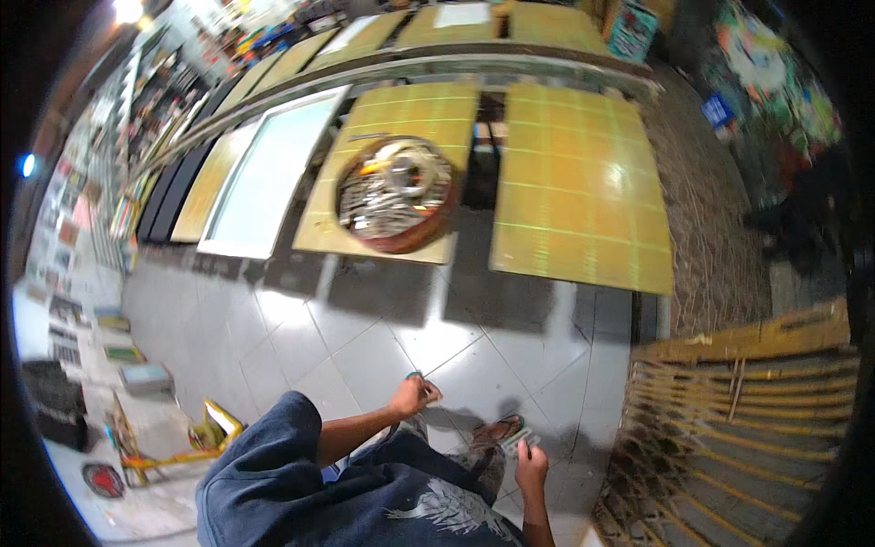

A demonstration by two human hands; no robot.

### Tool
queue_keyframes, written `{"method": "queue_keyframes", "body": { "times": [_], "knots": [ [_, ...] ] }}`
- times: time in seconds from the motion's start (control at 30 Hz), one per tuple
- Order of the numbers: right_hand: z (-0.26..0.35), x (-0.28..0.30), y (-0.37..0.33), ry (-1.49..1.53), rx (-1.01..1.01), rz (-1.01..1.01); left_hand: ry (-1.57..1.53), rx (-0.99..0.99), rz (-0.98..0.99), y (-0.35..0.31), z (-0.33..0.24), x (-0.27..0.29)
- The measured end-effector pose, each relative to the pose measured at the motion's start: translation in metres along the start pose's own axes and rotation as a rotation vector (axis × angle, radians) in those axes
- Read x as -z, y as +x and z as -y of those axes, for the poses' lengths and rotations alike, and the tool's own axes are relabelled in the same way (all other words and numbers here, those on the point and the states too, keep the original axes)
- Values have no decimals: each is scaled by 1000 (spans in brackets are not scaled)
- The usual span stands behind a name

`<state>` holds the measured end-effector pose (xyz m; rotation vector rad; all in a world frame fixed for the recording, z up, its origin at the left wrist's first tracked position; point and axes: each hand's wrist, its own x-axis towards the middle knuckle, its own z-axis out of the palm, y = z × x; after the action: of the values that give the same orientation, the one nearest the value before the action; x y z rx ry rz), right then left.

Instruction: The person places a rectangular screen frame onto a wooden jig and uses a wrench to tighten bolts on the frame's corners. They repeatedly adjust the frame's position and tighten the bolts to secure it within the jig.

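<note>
My left hand (415,397) is in front of my body, its fingers curled closed. A small dark green bit shows at its top and a pale bit at its fingertips, too blurred to name. Lower and to the right, my right hand (531,466) is closed on a small, flat, pale greenish thing (518,439) whose kind I cannot make out. Both hands are above the floor, apart from each other and from the boards. Beyond them a round reddish-brown basket (397,244) full of small shiny metal pieces, with a silvery ring-shaped roll (410,173) on top, rests on a yellow board (319,223).
To the right is another yellow board (579,182) with green lines; to the left, a white-framed pale panel (273,173). More boards stand behind a long rail (437,64). A bamboo frame (738,401) is at the right. Grey tiles (365,365) cover the floor.
</note>
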<state>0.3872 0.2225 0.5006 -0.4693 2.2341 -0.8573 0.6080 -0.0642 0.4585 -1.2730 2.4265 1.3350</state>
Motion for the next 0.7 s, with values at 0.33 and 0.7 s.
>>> {"method": "queue_keyframes", "body": {
  "times": [0.33, 0.7],
  "knots": [
    [288, -168, 66, 25, 487, 148, -365, -134, -860, -37, 35, 274],
    [507, -255, 64, -253, 541, -61, 112, -172, -695, 99, 53, 421]
  ]
}}
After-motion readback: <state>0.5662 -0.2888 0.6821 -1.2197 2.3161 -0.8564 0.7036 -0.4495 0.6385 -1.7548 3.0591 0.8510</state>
